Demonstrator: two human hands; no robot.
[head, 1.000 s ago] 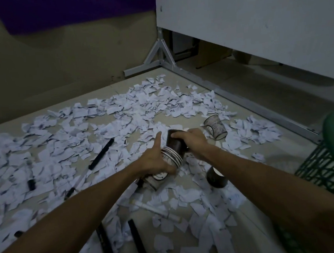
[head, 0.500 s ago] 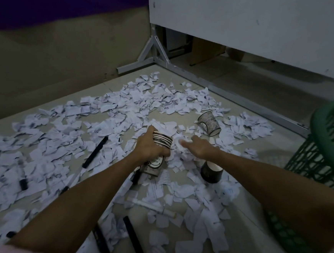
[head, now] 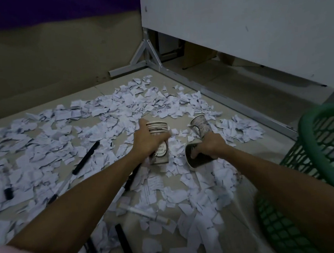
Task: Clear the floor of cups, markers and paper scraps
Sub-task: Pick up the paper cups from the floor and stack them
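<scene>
Torn white paper scraps (head: pixel 105 119) cover most of the floor. My left hand (head: pixel 146 142) grips a stack of nested paper cups (head: pixel 158 129), rims pointing up and away. My right hand (head: pixel 209 145) grips a dark paper cup (head: pixel 197 160) lying on its side among the scraps. A light printed cup (head: pixel 200 126) lies just beyond my right hand. Black markers (head: pixel 86 157) lie left of the stack and near the bottom edge (head: pixel 125 247). A white marker (head: pixel 147 213) lies between my forearms.
A green mesh basket (head: pixel 323 146) stands at the right, next to my right forearm. A white board on a metal frame (head: pixel 150 53) borders the far right side. A beige wall (head: pixel 47 66) closes off the back.
My right hand left the cup stack, dropped toward the floor and took hold of the dark cup lying there. My left hand kept the stack and turned it more upright.
</scene>
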